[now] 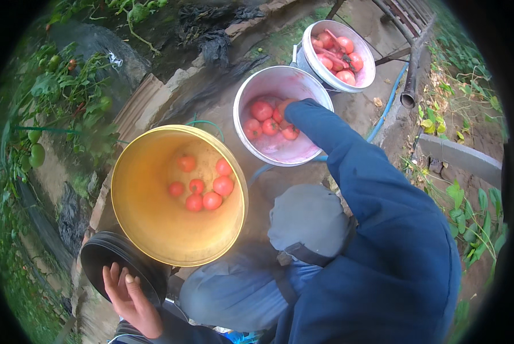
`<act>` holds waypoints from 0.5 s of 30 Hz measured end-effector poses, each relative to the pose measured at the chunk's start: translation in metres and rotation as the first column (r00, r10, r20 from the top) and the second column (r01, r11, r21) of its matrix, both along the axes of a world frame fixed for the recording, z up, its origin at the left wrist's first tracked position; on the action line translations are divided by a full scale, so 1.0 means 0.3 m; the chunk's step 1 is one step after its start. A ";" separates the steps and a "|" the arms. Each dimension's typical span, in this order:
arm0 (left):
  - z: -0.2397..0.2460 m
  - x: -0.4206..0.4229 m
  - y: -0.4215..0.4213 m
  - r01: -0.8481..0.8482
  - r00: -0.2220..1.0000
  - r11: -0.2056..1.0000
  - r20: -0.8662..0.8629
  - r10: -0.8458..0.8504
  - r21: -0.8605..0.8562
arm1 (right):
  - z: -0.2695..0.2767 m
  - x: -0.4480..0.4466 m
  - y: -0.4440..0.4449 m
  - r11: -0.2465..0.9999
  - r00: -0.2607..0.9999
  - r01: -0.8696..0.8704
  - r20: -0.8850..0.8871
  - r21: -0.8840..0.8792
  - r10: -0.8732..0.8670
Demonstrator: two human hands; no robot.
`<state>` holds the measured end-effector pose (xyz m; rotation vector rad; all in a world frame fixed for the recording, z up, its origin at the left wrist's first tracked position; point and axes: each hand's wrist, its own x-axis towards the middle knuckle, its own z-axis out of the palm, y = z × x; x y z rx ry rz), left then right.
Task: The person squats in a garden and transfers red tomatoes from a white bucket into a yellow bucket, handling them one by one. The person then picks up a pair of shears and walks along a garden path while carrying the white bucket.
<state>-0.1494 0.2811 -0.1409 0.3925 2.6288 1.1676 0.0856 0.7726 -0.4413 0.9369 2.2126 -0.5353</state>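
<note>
My right hand (pixel 286 108) reaches down into a white bucket (pixel 278 148) with reddish stains on its inner wall. Several red tomatoes (pixel 261 111) lie at the bottom, close against the hand. The sleeve covers much of this hand and its fingers are unclear, so a grip on a tomato cannot be made out. At the lower left, my left hand (pixel 132 296) is raised with its fingers apart and nothing in it, in front of a black bucket (pixel 106 251). Between the hands stands a large yellow bucket (pixel 149 185), tilted in view, holding several red tomatoes (pixel 212 200).
Another white bucket (pixel 364 79) behind holds several tomatoes and some reddish tool-like pieces. A rusty metal frame with a pipe end (pixel 407 99) stands at the upper right. A blue hose (pixel 386 107) runs along the ground. Tomato plants (pixel 46 86) line the left side.
</note>
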 end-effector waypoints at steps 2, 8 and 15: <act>0.039 0.058 0.077 0.107 0.993 0.991 0.037 -0.111 0.078 | 0.011 -0.007 0.006 0.999 0.999 0.010 -0.044 -0.053 -0.012; 0.086 0.084 0.283 0.419 0.834 0.883 0.295 -0.467 0.211 | 0.093 0.006 0.063 0.902 0.939 0.011 -0.305 -0.432 -0.158; -0.031 0.097 0.619 0.427 0.401 0.790 0.691 -0.602 0.440 | 0.539 -0.034 -0.070 0.470 0.667 0.034 -0.330 -0.882 -0.668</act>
